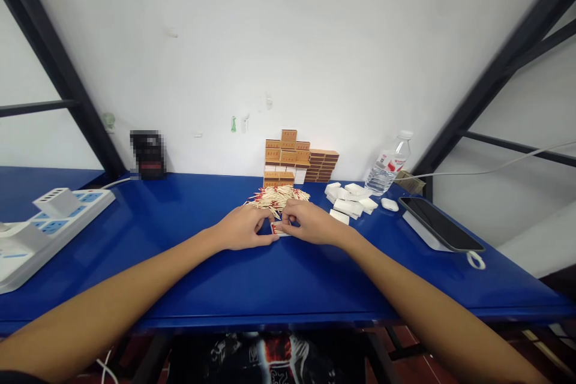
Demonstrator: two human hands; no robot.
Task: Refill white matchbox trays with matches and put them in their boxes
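A small white matchbox tray [283,234] with red-tipped matches [275,227] in it lies on the blue table, between my two hands. My left hand [245,228] is closed around the tray's left end, thumb at the near side. Over the tray's right part, my right hand [310,222] is curled, its thumb and fingertips pinched on matches there; how many is hidden. Just beyond my fingers a loose heap of matches [281,195] spreads out, heads pointing various ways.
Behind the heap, brown matchboxes [321,165] are stacked against the wall. White empty trays [348,207] lie to the right, near a water bottle [389,165], an earbud case [389,204] and a propped phone [438,222]. A power strip [58,240] lies at the left.
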